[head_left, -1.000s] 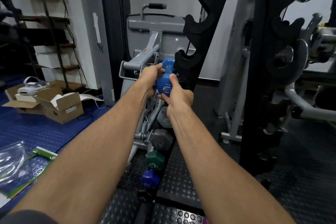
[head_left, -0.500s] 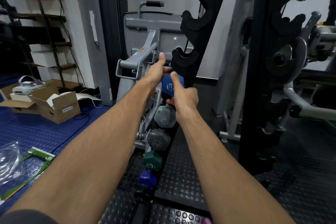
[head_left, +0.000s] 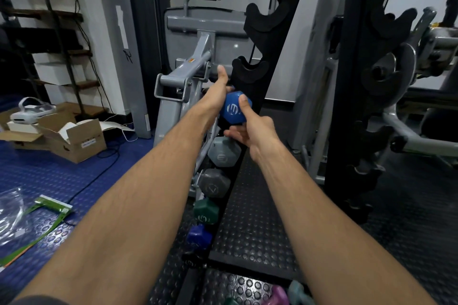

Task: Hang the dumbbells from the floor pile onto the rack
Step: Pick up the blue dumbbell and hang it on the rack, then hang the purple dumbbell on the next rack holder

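Observation:
A bright blue dumbbell (head_left: 233,108) is held against the black upright rack (head_left: 262,77), just below an empty cradle. My left hand (head_left: 216,95) reaches behind its far end, thumb raised. My right hand (head_left: 251,126) cups its near hexagonal head, thumb on top. On the rack below hang a light grey dumbbell (head_left: 223,152), a darker grey one (head_left: 213,183), a green one (head_left: 205,212) and a purple-blue one (head_left: 198,236). The floor pile shows at the bottom edge as a pink dumbbell (head_left: 278,296) and a pale teal one (head_left: 298,292).
A grey exercise machine (head_left: 188,74) stands right behind the rack. A second black rack column (head_left: 352,96) rises at right, with weight plates (head_left: 394,69) beyond. Open cardboard boxes (head_left: 71,140) and plastic packaging (head_left: 14,208) lie on the blue mat at left.
Both hands have carried the blue dumbbell slightly down and right, closer against the rack column. My left thumb has lifted off it.

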Tool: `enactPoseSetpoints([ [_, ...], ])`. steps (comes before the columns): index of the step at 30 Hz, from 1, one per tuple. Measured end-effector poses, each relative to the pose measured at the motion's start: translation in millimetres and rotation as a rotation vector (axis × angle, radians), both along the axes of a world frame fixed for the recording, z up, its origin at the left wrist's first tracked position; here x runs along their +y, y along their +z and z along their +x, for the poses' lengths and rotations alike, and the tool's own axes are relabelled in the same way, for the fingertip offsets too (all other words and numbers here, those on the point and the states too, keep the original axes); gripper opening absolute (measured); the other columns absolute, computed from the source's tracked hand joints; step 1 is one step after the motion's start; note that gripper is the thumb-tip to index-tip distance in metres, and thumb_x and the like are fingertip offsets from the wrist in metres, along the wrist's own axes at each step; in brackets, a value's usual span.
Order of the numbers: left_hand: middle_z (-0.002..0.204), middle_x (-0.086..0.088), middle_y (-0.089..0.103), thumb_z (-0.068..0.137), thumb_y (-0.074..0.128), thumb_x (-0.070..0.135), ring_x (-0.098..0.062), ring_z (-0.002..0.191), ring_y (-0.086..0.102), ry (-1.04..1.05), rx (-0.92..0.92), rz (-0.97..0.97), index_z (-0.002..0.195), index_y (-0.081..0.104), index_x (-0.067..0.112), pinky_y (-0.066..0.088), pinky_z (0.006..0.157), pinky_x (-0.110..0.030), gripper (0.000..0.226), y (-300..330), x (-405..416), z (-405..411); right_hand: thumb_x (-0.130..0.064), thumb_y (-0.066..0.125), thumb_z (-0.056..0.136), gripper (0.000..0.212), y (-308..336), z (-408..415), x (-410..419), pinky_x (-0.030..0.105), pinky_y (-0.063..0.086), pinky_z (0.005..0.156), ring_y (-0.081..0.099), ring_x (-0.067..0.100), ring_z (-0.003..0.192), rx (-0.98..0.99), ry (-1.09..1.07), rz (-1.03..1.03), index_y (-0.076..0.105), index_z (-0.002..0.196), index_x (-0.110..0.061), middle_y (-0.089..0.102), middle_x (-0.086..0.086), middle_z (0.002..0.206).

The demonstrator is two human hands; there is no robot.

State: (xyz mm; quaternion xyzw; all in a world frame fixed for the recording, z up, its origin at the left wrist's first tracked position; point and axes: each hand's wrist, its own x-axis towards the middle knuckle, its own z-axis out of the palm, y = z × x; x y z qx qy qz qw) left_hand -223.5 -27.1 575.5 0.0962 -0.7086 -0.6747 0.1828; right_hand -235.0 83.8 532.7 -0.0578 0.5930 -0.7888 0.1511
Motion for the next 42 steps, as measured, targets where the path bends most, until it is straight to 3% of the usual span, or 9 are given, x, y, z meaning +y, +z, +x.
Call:
enactPoseSetpoints([
  [7,0.103,-0.002,0.072,0.095,0.047,0.06,-0.019,0.098,0.07,0.362,0.265,0.132,0.1,0.069,0.023,0.056,0.095,-0.043,0.043,-23,31,25,-0.064,0.07,0.085,0.052,-14,0,28,0.036,0.061,0.064,0.076,0.027,0.081,0.199,-0.032,0.222,0.067,0.098,-0.013,0.075,0.011,0.096],
  [14,0.107,0.002,0.069,0.096,0.062,0.039,-0.006,0.097,0.064,0.618,0.409,0.097,0.112,0.065,0.019,0.051,0.082,-0.018,0.026,-124,93,94,-0.06,0.066,0.09,0.042,-84,8,82,0.033,0.056,0.075,0.073,0.015,0.087,0.231,0.035,0.331,0.069,0.107,-0.021,0.077,0.005,0.103],
  [21,0.099,0.007,0.071,0.096,0.064,0.036,-0.013,0.093,0.067,0.453,-0.068,0.188,0.105,0.068,0.02,0.053,0.084,-0.029,0.019,-292,133,98,-0.05,0.065,0.095,0.033,-236,-9,129,0.031,0.05,0.069,0.069,0.019,0.082,-0.067,0.138,0.617,0.066,0.1,-0.017,0.074,0.008,0.097],
  [24,0.097,0.001,0.073,0.092,0.068,0.029,-0.021,0.096,0.069,0.391,-0.315,0.208,0.103,0.07,0.016,0.054,0.088,-0.036,0.017,-365,144,96,-0.042,0.066,0.097,0.037,-311,-16,144,0.039,0.056,0.079,0.068,0.022,0.085,-0.17,0.171,0.754,0.069,0.107,-0.007,0.074,0.013,0.104],
  [28,0.09,-0.007,0.077,0.076,0.069,0.044,-0.033,0.093,0.072,0.341,-0.66,0.369,0.091,0.071,0.018,0.054,0.082,-0.041,0.03,-479,158,95,-0.044,0.068,0.09,0.044,-409,-27,165,0.036,0.052,0.075,0.064,0.026,0.081,-0.281,0.207,1.024,0.07,0.108,-0.004,0.071,0.014,0.1],
  [33,0.093,-0.015,0.075,0.095,0.062,0.036,-0.024,0.079,0.064,0.337,-0.813,0.665,0.082,0.067,0.014,0.045,0.073,-0.034,0.027,-527,179,91,-0.039,0.056,0.097,0.038,-474,-35,169,0.032,0.052,0.09,0.068,0.027,0.102,-0.14,0.269,1.355,0.075,0.105,-0.007,0.072,0.011,0.105],
  [35,0.099,-0.016,0.073,0.095,0.062,0.038,-0.025,0.08,0.061,0.364,-0.848,0.732,0.085,0.067,0.013,0.043,0.067,-0.031,0.028,-542,183,81,-0.04,0.049,0.099,0.038,-497,-43,167,0.03,0.046,0.088,0.067,0.026,0.11,-0.094,0.288,1.417,0.076,0.111,-0.015,0.072,0.008,0.11],
  [39,0.085,-0.011,0.064,0.098,0.059,0.034,-0.022,0.07,0.052,0.382,-0.899,0.876,0.087,0.062,0.014,0.036,0.058,-0.029,0.023,-562,187,67,-0.032,0.051,0.101,0.036,-516,-58,158,0.033,0.044,0.096,0.062,0.031,0.116,-0.005,0.424,1.489,0.069,0.122,-0.009,0.068,0.014,0.123],
  [42,0.088,-0.016,0.068,0.089,0.065,0.043,-0.028,0.075,0.058,0.395,-0.87,0.955,0.091,0.065,0.013,0.047,0.066,-0.031,0.031,-576,192,59,-0.031,0.049,0.101,0.037,-531,-64,153,0.034,0.035,0.102,0.058,0.028,0.122,0.075,0.511,1.653,0.064,0.126,-0.009,0.066,0.009,0.13],
])
